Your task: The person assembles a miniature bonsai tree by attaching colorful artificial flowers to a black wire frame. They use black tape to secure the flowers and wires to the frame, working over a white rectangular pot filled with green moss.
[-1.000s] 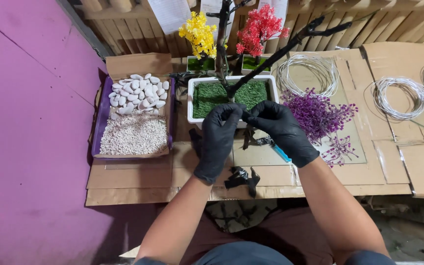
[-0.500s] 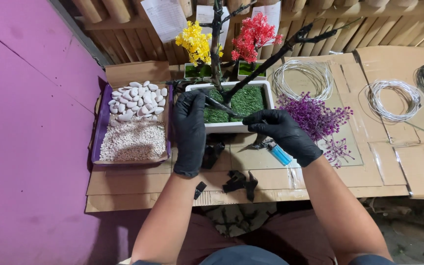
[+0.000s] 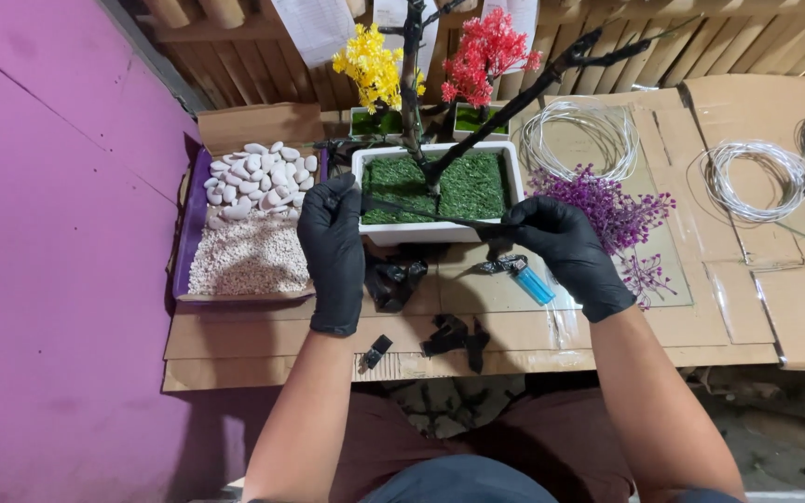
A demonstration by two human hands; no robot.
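Note:
Both my hands wear black gloves. My left hand (image 3: pixel 333 247) and my right hand (image 3: pixel 566 251) pinch the two ends of a thin black strip (image 3: pixel 430 216), stretched taut between them. The strip runs just in front of a white rectangular planter (image 3: pixel 440 233) filled with green moss, from which a dark bare tree trunk (image 3: pixel 414 84) and a slanted branch (image 3: pixel 524 98) rise. A blue lighter (image 3: pixel 533 284) lies under my right hand. Scraps of black material (image 3: pixel 393 279) lie on the cardboard below the strip.
A purple tray (image 3: pixel 184 251) at the left holds white pebbles and fine gravel. Yellow (image 3: pixel 373 65) and red (image 3: pixel 486 51) artificial flower trees stand behind the planter. Purple flower sprigs (image 3: pixel 617 210) and wire coils (image 3: pixel 752 177) lie on the right. A purple wall runs along the left.
My hands have moved apart, pulling the black strip out longer between them. My left hand went left, my right hand stayed at the right.

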